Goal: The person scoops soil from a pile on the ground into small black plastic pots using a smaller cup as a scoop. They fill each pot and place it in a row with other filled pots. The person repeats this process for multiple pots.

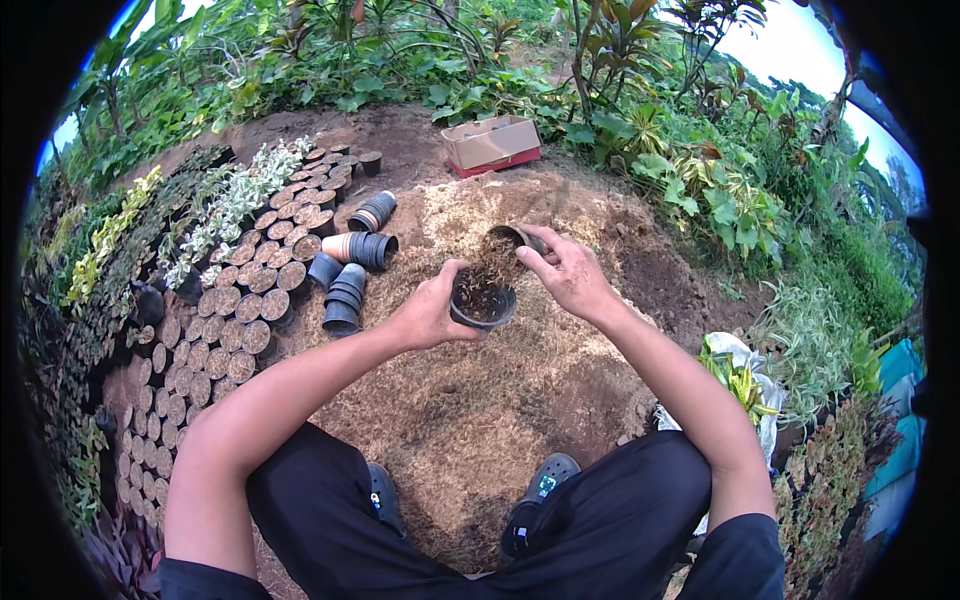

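Observation:
My left hand (431,311) grips a black plastic nursery pot (495,315) by its side, its mouth facing up. Dark potting mix with husk-like bits (476,292) lies inside it. Tilted over that pot is a second dark pot (531,241), held in my right hand (570,270). Loose mix (504,259) spills from its mouth into the lower pot. Below both hands spreads a mound of pale husk and brown soil (465,390).
Left are stacks of empty pots (367,250) and rows of filled pots (240,311). A cardboard box (491,142) stands at the far side. Variegated plants (247,195) grow at left, and a white sack (765,405) lies right. My clog shoes (551,476) rest on the husk.

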{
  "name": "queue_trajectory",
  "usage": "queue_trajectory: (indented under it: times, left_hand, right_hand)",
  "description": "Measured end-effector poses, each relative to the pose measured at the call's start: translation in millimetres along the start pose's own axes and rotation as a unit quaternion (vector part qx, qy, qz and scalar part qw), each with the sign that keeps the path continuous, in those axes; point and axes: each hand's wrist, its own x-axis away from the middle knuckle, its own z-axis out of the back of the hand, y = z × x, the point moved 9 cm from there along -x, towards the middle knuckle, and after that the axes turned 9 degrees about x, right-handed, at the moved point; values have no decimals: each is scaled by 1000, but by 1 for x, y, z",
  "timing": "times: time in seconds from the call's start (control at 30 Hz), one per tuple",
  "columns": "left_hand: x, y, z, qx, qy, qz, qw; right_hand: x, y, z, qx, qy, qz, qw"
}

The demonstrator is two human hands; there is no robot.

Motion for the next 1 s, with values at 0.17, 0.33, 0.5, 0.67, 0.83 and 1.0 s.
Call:
queue_trajectory:
  times: [0.17,0.33,0.5,0.67,0.83,1.0]
  left_hand:
    - [-1,0,2,-12,7,-24,1000]
    - [1,-2,2,-14,-10,-4,1000]
    - [4,3,0,-44,-31,-23,998]
    - [4,-7,0,-22,-26,9,999]
    - [0,-12,1,15,4,0,1000]
    - [2,-14,0,21,5,27,999]
  right_hand:
    - [-1,-5,11,26,40,31,998]
    - [-2,-9,12,10,46,51,998]
    - [0,-12,8,6,50,76,996]
    - [5,-21,13,50,89,125,987]
    - [9,-34,19,84,109,164,977]
    - [16,-46,14,95,107,211,967]
